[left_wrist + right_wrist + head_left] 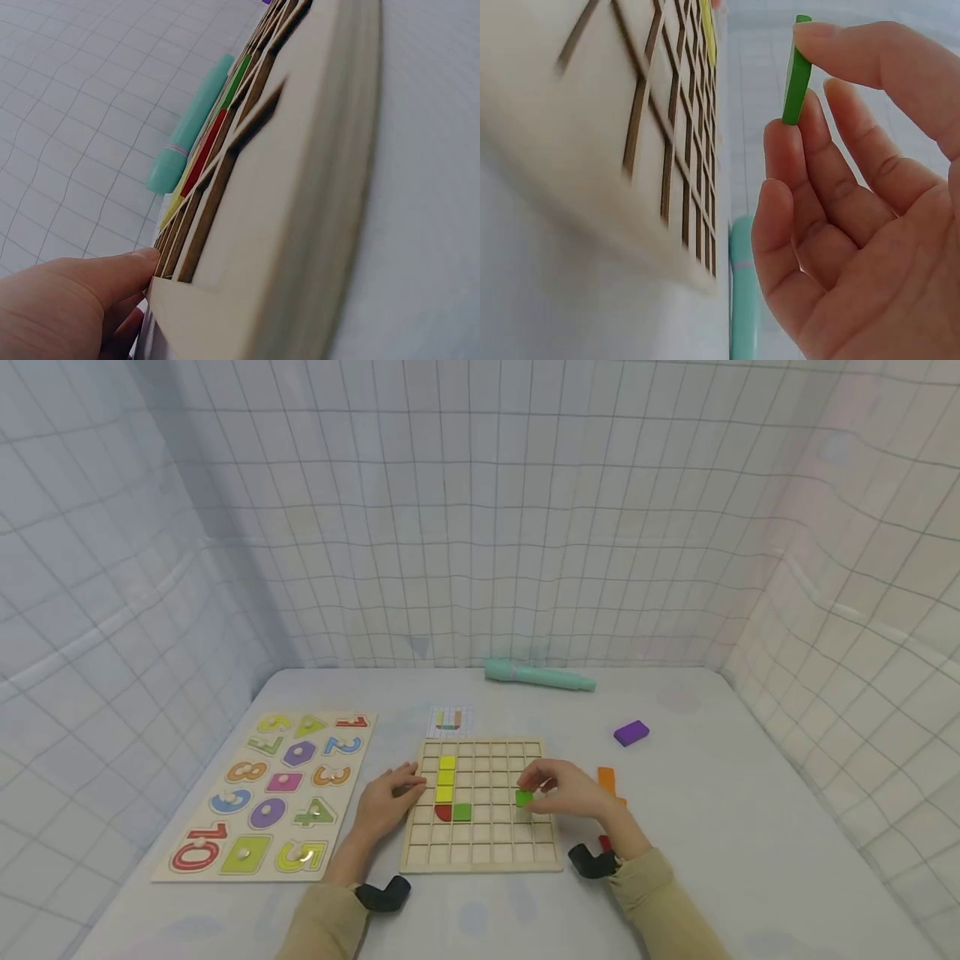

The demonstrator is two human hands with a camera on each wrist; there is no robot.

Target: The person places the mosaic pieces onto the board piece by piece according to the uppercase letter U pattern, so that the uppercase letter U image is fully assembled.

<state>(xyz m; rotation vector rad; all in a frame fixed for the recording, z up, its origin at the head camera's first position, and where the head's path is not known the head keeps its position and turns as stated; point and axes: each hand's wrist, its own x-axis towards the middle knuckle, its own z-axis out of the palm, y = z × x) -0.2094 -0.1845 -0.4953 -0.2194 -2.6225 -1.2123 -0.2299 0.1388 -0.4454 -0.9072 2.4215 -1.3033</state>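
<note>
Above the right side of a wooden grid board (492, 855), my right hand (564, 791) pinches a green square tile (798, 79) between thumb and fingertips. In the right wrist view the tile is seen edge-on, apart from the board's surface. My left hand (384, 803) rests beside the board's left edge, its thumb (124, 271) touching the rim in the left wrist view. Three yellow square tiles (446, 778) form a column on the board's left part. Below them lie a red rounded tile (443, 812) and, directly to its right, another green square tile (462, 812).
Behind the board lies a small pattern card (450, 722). A number-and-shape puzzle board (273, 835) is at the left. A mint-green marker-like tube (540, 676) lies at the back. To the right are a purple block (632, 732), orange pieces (606, 779) and a partly hidden red piece (605, 842).
</note>
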